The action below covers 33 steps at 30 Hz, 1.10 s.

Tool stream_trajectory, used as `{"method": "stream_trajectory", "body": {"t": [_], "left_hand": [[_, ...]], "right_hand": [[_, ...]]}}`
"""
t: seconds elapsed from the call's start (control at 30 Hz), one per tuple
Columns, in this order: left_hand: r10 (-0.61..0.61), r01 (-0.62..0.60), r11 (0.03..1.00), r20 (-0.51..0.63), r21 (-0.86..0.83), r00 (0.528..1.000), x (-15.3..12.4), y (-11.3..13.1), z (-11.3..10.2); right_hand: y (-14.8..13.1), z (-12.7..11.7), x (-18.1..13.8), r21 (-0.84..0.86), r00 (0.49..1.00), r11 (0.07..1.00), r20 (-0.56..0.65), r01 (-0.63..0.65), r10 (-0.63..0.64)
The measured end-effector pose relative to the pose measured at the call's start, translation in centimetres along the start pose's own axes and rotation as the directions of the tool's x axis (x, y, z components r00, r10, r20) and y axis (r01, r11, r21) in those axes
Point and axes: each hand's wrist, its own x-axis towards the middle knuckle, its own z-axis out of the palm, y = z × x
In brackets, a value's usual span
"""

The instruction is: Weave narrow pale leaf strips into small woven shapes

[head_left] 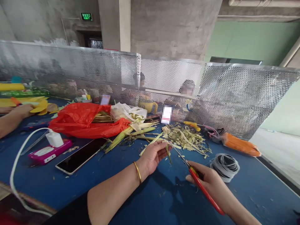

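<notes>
Slender green plant strip [169, 155], held above a matte blue tabletop [140, 203]

Strip: pinched between the thumb and fingers of the left hand [153, 156], its lower end hanging free; a smooth gold-coloured bangle [137, 172] is worn at that wrist. Tool, slim metal nose and long red handles [206, 192]: gripped in the right hand [208, 178], fingers curled around it, tip pointed toward the left fingertips. Whether strip and tip are touching cannot be told.

Handling, as judged: the strip is best pinched close to where the tip is applied, so that bending is limited; fingertips should be kept out of the tip's line, and pressure kept light, since fibrous stuff may split.

Surroundings: a loose heap of pale green shreds [185, 137] is found just beyond the hands, with long pale-green husk leaves [122, 139] to its left, near a crumpled red plastic bag [70, 122]. A round coil of grey-white cord [225, 167] is placed near the right hand; an oblong orange packet [241, 144] lies behind it.
</notes>
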Motion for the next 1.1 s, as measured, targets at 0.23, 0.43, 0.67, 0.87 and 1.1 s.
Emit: {"method": "stream_trajectory", "body": {"t": [0.23,0.43,0.67,0.87,1.1], "left_hand": [[-0.011,0.011,1.000,-0.025,0.001,1.000,-0.1,0.1,0.2],[-0.005,0.005,1.000,-0.022,0.017,1.000,0.0,0.2,0.1],[-0.009,0.010,0.999,-0.026,0.041,1.000,0.1,0.2,-0.2],[-0.113,0.120,0.987,-0.071,0.104,0.991,0.3,0.3,-0.4],[-0.180,0.187,0.979,-0.074,0.087,0.981,-0.1,0.8,-0.1]], "right_hand": [[0.2,0.1,0.0,0.025,1.000,0.999,-0.011,0.020,-0.020],[0.7,0.3,-0.1,0.058,0.998,0.997,-0.047,0.054,-0.052],[1.0,0.8,0.3,-0.002,0.997,1.000,-0.069,0.026,-0.026],[1.3,-0.1,0.8,-0.239,0.987,0.964,-0.139,-0.114,0.082],[0.4,-0.3,0.7,-0.632,0.987,0.758,-0.109,-0.162,0.120]]}}
